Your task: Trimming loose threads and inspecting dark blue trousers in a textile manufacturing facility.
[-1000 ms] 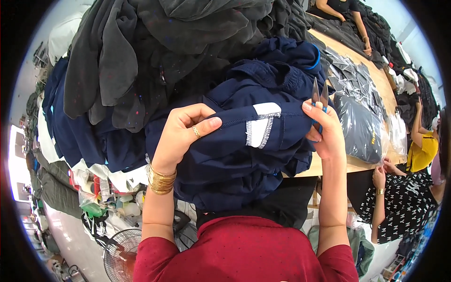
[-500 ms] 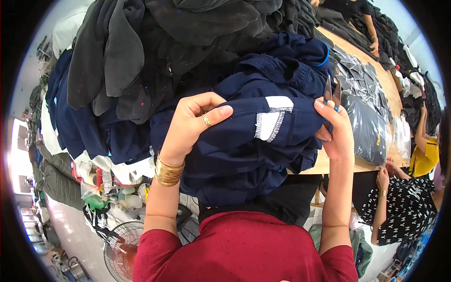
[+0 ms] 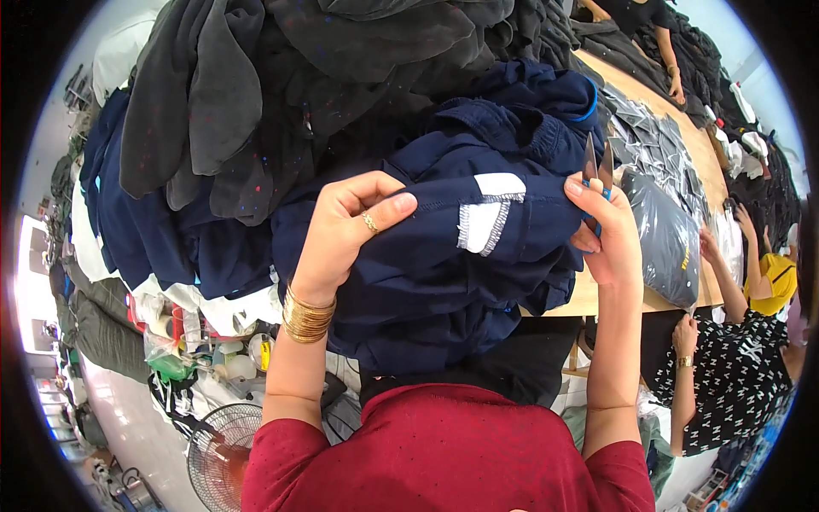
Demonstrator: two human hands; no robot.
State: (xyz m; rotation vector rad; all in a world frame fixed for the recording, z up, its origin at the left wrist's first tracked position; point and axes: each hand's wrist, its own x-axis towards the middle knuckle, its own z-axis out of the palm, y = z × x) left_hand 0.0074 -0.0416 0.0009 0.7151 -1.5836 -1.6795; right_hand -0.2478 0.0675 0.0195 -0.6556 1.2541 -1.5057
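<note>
**Navy, charcoal and a flash of white**

The garment (image 3: 444,256) gripped between both hands is dark navy, with a white label (image 3: 485,224) showing pale fringed edges just left of the right hand (image 3: 610,243). The snips (image 3: 595,162) above that hand's fingertips look silver with a blue handle, though little of it shows. Gold bangles (image 3: 307,316) ring the wrist below the left hand (image 3: 350,226), and a gold ring (image 3: 370,224) sits on one finger. Beyond the left hand the pile (image 3: 281,94) is charcoal grey flecked with tiny coloured specks. The sleeves (image 3: 444,452) below both hands are deep red. Right of the right hand, a glossy dark grey bag (image 3: 661,247) lies on a tan table (image 3: 682,145).
</note>
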